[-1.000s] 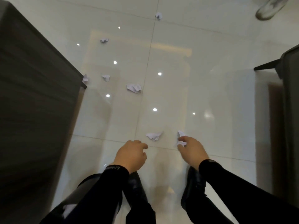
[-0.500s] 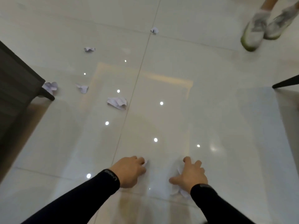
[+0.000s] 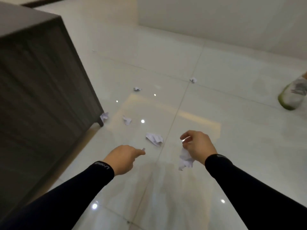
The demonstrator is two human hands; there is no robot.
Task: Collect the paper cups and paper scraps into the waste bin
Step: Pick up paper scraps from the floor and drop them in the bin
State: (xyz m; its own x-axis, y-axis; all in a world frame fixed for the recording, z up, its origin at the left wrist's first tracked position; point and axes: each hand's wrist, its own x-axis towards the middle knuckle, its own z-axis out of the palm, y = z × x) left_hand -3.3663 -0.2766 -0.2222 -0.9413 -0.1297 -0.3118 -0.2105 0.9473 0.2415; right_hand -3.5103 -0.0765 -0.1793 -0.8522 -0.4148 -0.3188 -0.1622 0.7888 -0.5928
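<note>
My right hand (image 3: 198, 146) holds a crumpled white paper scrap (image 3: 185, 159) that hangs below its palm, thumb and forefinger apart above it. My left hand (image 3: 123, 158) is closed, with a small bit of paper (image 3: 143, 149) peeking out at its fingertips. A larger crumpled scrap (image 3: 154, 138) lies on the glossy floor between and just beyond both hands. More scraps lie further off: one (image 3: 127, 120) mid-floor, one (image 3: 104, 116) at the cabinet's foot, one (image 3: 137, 88) beyond, one (image 3: 193, 79) at a tile joint. No cup or waste bin is in sight.
A dark grey cabinet (image 3: 41, 90) fills the left side, its short leg (image 3: 100, 123) on the floor. Another person's white and green shoe (image 3: 293, 95) stands at the right edge. A pale wall (image 3: 216, 17) runs across the back.
Both hands have lifted off the floor with the two nearest scraps. The view has swung upward and forward, bringing the cabinet and far wall into sight.
</note>
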